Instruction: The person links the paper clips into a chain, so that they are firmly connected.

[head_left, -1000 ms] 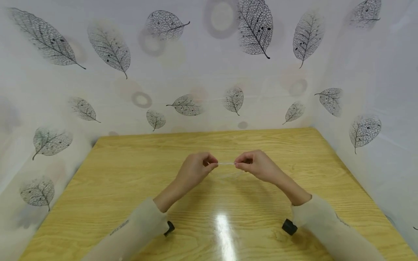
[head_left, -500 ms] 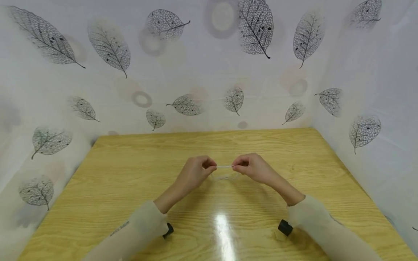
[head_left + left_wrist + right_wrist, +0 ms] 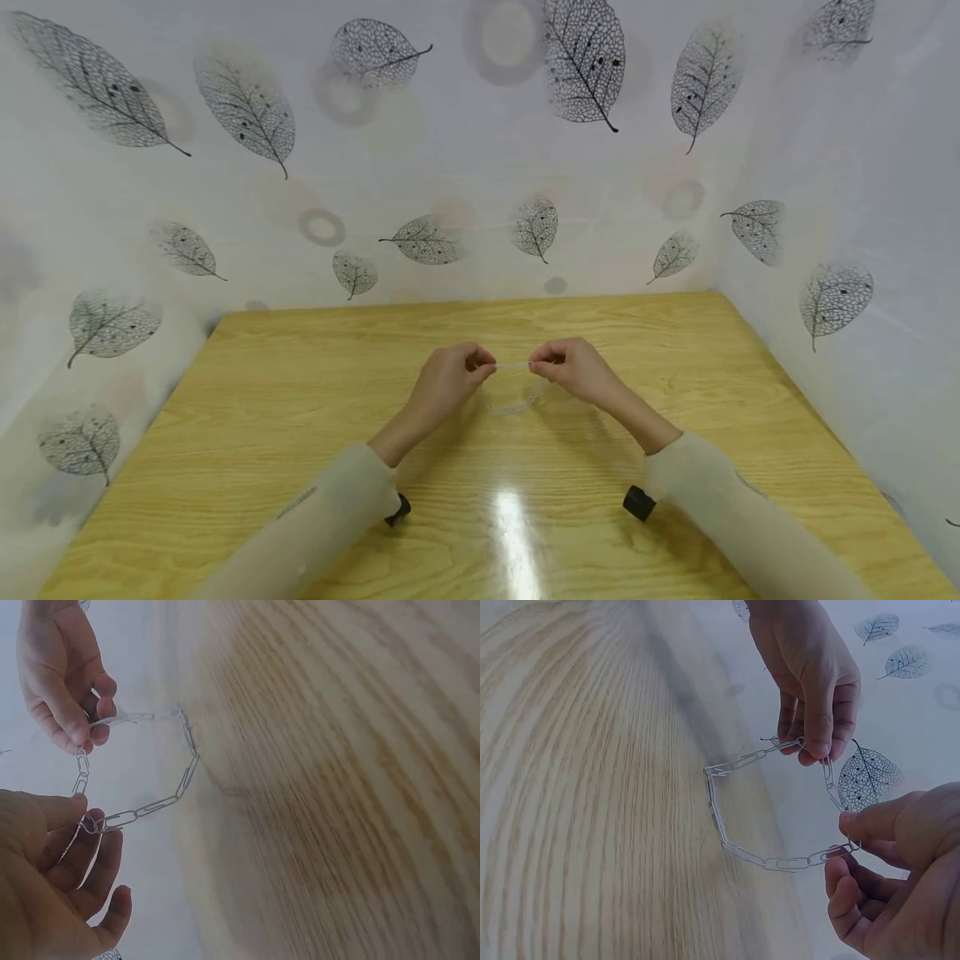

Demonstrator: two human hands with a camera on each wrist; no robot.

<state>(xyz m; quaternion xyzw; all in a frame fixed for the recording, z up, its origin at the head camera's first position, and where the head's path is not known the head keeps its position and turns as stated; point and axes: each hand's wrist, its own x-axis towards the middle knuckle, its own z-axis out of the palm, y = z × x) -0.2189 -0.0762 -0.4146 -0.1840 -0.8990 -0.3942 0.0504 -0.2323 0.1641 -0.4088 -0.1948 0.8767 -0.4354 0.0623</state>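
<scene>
Head view shows the left hand and right hand close together above the table. Each pinches one end of a paperclip chain, whose slack loop hangs between them.

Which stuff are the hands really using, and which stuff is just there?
In use:
- paper clip chain, a loop hanging between both hands
- left hand, pinching one end
- right hand, pinching the other end

Just there:
- wooden table
- leaf-print walls
- black wrist cameras
</scene>
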